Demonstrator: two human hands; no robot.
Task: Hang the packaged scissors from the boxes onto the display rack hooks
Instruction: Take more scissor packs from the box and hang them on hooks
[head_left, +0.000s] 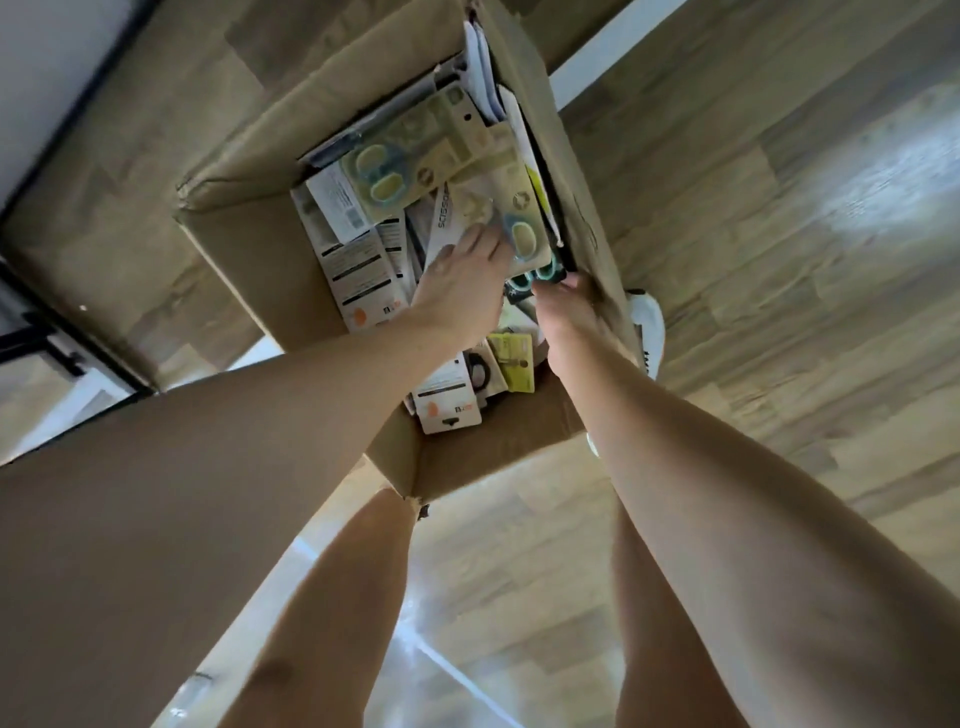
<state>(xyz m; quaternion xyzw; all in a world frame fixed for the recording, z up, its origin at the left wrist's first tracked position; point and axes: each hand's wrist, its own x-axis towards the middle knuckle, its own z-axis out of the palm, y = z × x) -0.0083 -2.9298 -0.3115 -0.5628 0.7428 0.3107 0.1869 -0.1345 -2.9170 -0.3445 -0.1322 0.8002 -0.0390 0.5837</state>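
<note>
Box: box (249, 260) of brown corrugated cardboard, open at the top, flaps folded outward, standing on the floor; its near corner is torn and frayed.
Packs: packs (358, 270) of scissors lie loose inside the box, heaped and overlapping, flat rectangles of printed white, grey and kraft-brown card.
Top pack: kraft pack (415, 150) lies across the far half of the heap, with pale green oval scissor handles under clear blister.
Second pack: beige pack (488, 208) lies toward the right wall of the box, teal-rimmed handles at its near end.
Yellow pack: yellow pack (514, 364) sits near the box's near right corner, partly under the right wrist.
Left hand: left hand (457, 296) reaches into the middle of the box, palm down, fingers straight and spread lightly, the tips resting on the beige pack, not curled round it.
Right hand: right hand (566, 317) is at the right wall of the box, fingers bent down onto the near end of a pack with teal handles; whether it truly grips this pack cannot be told, since the fingertips are hidden.
Floor: floor (779, 208) of wood-grain planks, matt, with a bright glare patch at right.
Shoe: shoe (652, 332), white, shows past the box's right flap, mostly hidden.
Hard to read: print on the packs is blurred; only part of the word "SCISSO" is legible beside the left fingers.
</note>
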